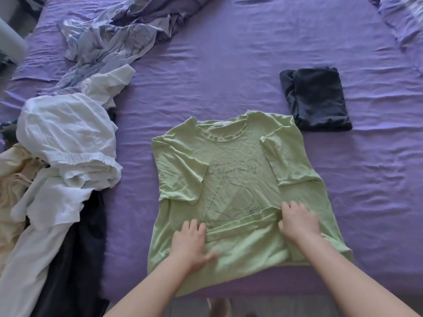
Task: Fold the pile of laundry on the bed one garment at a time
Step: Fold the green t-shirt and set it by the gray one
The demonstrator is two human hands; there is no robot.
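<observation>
Fingers of the right hand curl over the raised hem fold of a light green T-shirt, gripping the doubled cloth, while the left hand lies on the same fold with its fingers nearly straight and its thumb spread toward the middle; whether that thumb tucks under the fabric is hard to tell from this angle. Spread front-up near the foot of a bed covered in a wrinkled purple sheet, the shirt has both short sleeves turned inward over its chest, and its lower edge is brought up in a shallow band across the bottom of the print. A black line drawing of a rounded creature sits under two lines of handwritten-style lettering, too small to read. Its ribbed collar points away from the person. Just beyond the shirt's right shoulder rests a folded dark garment. To the left, the unfolded pile sprawls along the bed: white pieces on top, cream cloth at the edge, dark fabric beneath and pale blue items farther back.
</observation>
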